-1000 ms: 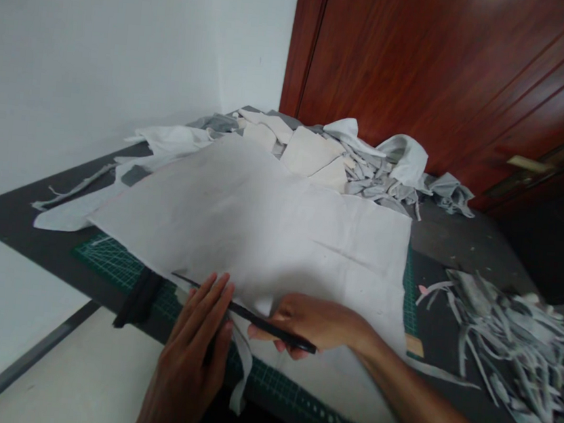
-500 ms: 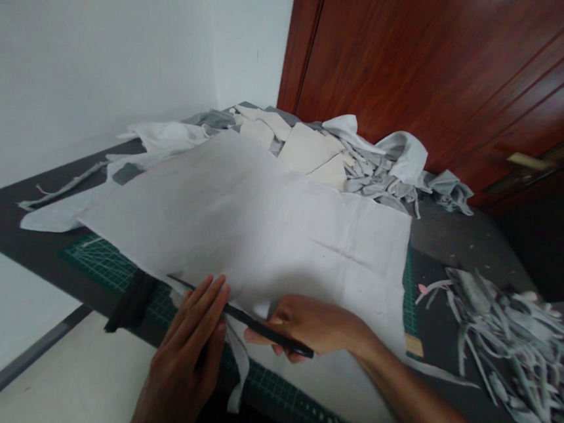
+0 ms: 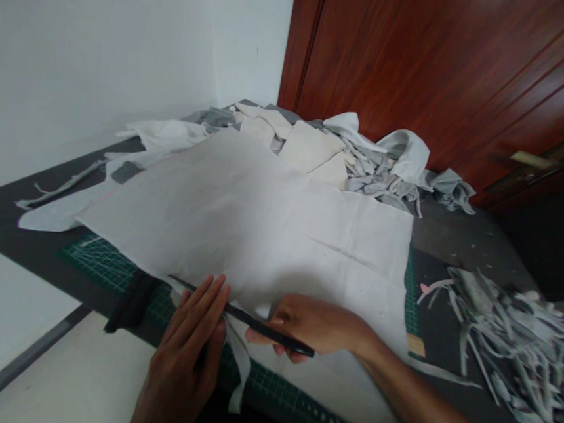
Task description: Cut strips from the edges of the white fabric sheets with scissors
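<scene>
A large pale cloth [image 3: 262,216] lies over a green cutting mat [image 3: 104,262]. My right hand [image 3: 309,324] is closed round the handles of black scissors [image 3: 266,328], whose blades point left along the cloth's near edge. My left hand [image 3: 191,348] lies across the blades with its fingers together and stretched out, pressing on the cloth edge. A narrow cloth strip [image 3: 240,379] hangs down between the hands. The blade tips show just beyond my left fingers.
Cloth scraps [image 3: 317,152] are heaped along the back of the dark table [image 3: 458,233]. A pile of grey strips [image 3: 521,351] lies at the right. Black folded material [image 3: 132,300] sits at the near left edge. Behind stand a white wall and a brown door [image 3: 423,66].
</scene>
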`<action>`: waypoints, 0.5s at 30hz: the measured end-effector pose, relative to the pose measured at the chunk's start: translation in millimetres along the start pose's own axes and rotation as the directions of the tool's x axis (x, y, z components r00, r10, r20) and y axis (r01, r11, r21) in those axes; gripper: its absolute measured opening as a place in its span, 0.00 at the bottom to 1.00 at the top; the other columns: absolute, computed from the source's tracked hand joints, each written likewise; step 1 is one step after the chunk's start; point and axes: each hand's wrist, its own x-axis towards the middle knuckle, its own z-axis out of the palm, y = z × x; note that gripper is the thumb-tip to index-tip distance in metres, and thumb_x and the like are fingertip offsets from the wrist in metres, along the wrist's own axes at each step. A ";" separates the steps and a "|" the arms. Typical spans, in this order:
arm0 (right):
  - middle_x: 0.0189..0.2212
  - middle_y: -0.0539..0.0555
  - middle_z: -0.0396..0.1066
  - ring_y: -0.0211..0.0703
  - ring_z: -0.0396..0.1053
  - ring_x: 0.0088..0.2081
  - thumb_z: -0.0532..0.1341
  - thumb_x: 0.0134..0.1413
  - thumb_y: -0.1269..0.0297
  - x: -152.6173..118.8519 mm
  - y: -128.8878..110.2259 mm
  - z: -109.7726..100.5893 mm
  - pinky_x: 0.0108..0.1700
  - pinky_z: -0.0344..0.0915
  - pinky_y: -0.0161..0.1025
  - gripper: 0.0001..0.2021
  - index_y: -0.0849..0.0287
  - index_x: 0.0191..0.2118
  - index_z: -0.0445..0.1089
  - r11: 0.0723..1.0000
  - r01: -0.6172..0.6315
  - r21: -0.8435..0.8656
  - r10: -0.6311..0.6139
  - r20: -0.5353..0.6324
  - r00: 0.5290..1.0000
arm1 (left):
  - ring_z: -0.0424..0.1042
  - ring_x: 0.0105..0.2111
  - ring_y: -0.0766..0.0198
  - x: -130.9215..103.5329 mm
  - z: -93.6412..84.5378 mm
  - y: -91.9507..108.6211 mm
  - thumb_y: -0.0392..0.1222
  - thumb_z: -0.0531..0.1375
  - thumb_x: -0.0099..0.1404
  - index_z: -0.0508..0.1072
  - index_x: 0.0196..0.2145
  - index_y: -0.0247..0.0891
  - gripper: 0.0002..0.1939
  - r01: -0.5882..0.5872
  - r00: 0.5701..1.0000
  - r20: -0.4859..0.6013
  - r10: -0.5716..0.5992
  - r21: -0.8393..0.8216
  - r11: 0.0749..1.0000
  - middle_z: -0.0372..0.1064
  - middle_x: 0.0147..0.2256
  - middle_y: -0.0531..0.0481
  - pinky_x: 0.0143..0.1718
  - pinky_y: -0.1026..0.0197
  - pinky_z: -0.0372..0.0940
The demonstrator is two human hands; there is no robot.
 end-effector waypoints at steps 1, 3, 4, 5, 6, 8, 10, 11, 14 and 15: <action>0.14 0.45 0.64 0.31 0.59 0.16 0.62 0.56 0.37 -0.3 -0.5 -0.1 0.19 0.55 0.31 0.28 0.60 0.22 0.68 1.000 -0.002 -0.001 0.002 0.002 1.000 | 0.56 0.70 0.56 -0.2 -0.1 -0.1 0.31 0.54 0.72 0.55 0.71 0.41 0.32 0.002 1.000 0.004 -0.002 0.000 1.000 0.57 0.69 0.46 0.71 0.47 0.53; 0.14 0.46 0.64 0.31 0.59 0.16 0.61 0.56 0.36 -0.4 -1.3 -0.2 0.19 0.55 0.31 0.29 0.60 0.23 0.68 1.000 -0.007 -0.002 0.007 0.000 1.000 | 0.55 0.70 0.56 -0.7 -0.8 -0.2 0.31 0.54 0.73 0.55 0.71 0.41 0.32 0.004 1.000 0.012 -0.004 -0.003 1.000 0.56 0.70 0.46 0.71 0.47 0.53; 0.14 0.46 0.64 0.31 0.59 0.15 0.61 0.56 0.35 -0.3 -1.5 -0.1 0.19 0.55 0.31 0.29 0.60 0.23 0.68 1.000 -0.014 -0.001 0.014 -0.002 1.000 | 0.55 0.70 0.56 -0.8 -1.3 -0.1 0.31 0.54 0.73 0.55 0.71 0.41 0.32 0.004 1.000 0.016 -0.004 -0.004 1.000 0.56 0.70 0.47 0.71 0.47 0.53; 0.14 0.46 0.64 0.31 0.59 0.15 0.60 0.56 0.34 -0.1 -1.6 0.1 0.19 0.55 0.31 0.30 0.60 0.23 0.69 1.000 -0.019 0.000 0.019 -0.004 1.000 | 0.55 0.70 0.56 -0.8 -1.8 0.0 0.31 0.54 0.73 0.55 0.71 0.41 0.32 0.005 1.000 0.017 -0.005 -0.005 1.000 0.55 0.70 0.47 0.71 0.47 0.53; 0.14 0.46 0.64 0.31 0.59 0.15 0.60 0.56 0.34 0.3 -1.5 0.2 0.18 0.55 0.31 0.30 0.60 0.23 0.69 1.000 -0.021 0.003 0.021 -0.001 1.000 | 0.55 0.70 0.56 -0.7 -2.3 0.1 0.31 0.54 0.73 0.55 0.71 0.41 0.32 0.005 1.000 0.018 -0.005 -0.005 1.000 0.55 0.70 0.47 0.72 0.47 0.52; 0.14 0.46 0.64 0.31 0.59 0.15 0.58 0.57 0.33 0.9 -0.9 0.1 0.18 0.55 0.30 0.31 0.60 0.24 0.69 1.000 -0.006 -0.003 0.006 0.001 1.000 | 0.55 0.70 0.57 -0.1 -3.0 0.1 0.32 0.54 0.73 0.55 0.71 0.41 0.31 0.001 1.000 0.020 -0.001 -0.004 1.000 0.55 0.70 0.47 0.72 0.49 0.51; 0.15 0.46 0.65 0.30 0.59 0.15 0.57 0.59 0.33 1.3 -0.2 -0.4 0.18 0.56 0.30 0.32 0.61 0.24 0.70 1.000 0.007 -0.017 -0.007 0.006 1.000 | 0.54 0.70 0.57 0.7 -3.4 -0.1 0.32 0.54 0.73 0.55 0.71 0.41 0.31 -0.007 1.000 0.020 0.007 -0.009 1.000 0.54 0.70 0.47 0.72 0.50 0.50; 0.15 0.46 0.65 0.30 0.59 0.15 0.56 0.60 0.34 1.3 0.1 -0.7 0.18 0.56 0.30 0.31 0.61 0.25 0.70 1.000 0.009 -0.025 -0.009 0.007 1.000 | 0.54 0.70 0.58 1.1 -3.6 -0.3 0.32 0.54 0.73 0.55 0.71 0.41 0.31 -0.010 1.000 0.020 0.010 -0.012 1.000 0.54 0.71 0.48 0.73 0.50 0.50; 0.16 0.46 0.65 0.30 0.59 0.15 0.56 0.62 0.35 1.3 0.3 -1.1 0.18 0.56 0.30 0.31 0.61 0.25 0.70 0.999 0.006 -0.037 -0.006 0.008 1.000 | 0.54 0.70 0.58 1.5 -4.0 -1.3 0.32 0.54 0.73 0.55 0.71 0.41 0.31 -0.017 1.000 0.019 0.018 -0.017 1.000 0.55 0.70 0.48 0.73 0.51 0.48; 0.16 0.46 0.65 0.30 0.59 0.15 0.56 0.62 0.35 1.4 0.3 -1.1 0.18 0.57 0.30 0.31 0.61 0.25 0.70 0.999 0.011 -0.040 -0.011 0.006 1.000 | 0.54 0.70 0.58 1.5 -4.2 -1.7 0.31 0.54 0.73 0.55 0.71 0.41 0.32 -0.019 1.000 0.020 0.019 -0.014 1.000 0.55 0.70 0.48 0.73 0.51 0.47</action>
